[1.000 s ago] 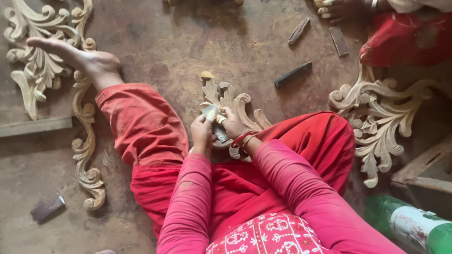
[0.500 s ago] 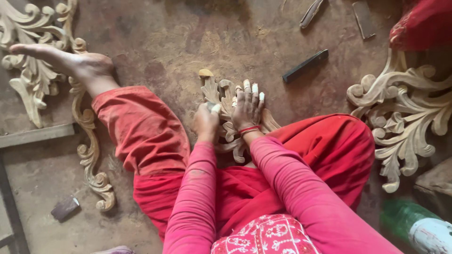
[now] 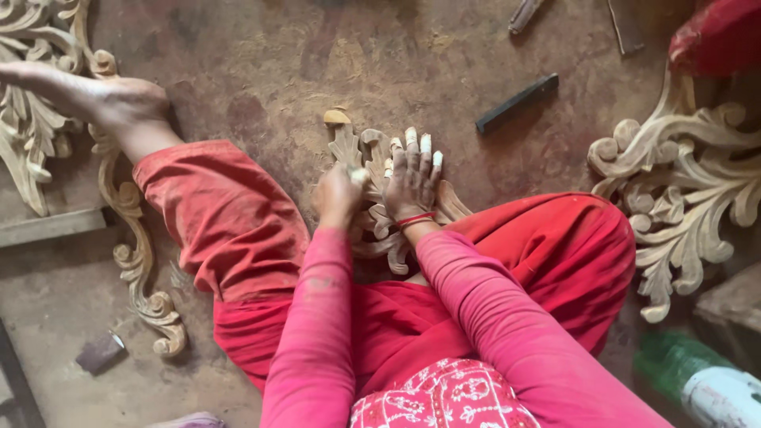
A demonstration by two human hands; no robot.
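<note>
Two hands work one carved wooden scroll piece (image 3: 372, 158) on the floor (image 3: 261, 71): right hand (image 3: 412, 178) pressing flat with fingers spread, left hand (image 3: 339, 194) pinching a small pale scrap (image 3: 358, 174).

R hand (image 3: 412, 181) now lies flat, fingers spread, pressing on small carved wood piece (image 3: 372, 198); 1 s ago it was curled beside the L hand over the piece. L hand (image 3: 339, 196) stays fisted but sits a bit further left of the R. Head cam has tipped: green bottle (image 3: 697, 380) slides toward frame corner.
</note>
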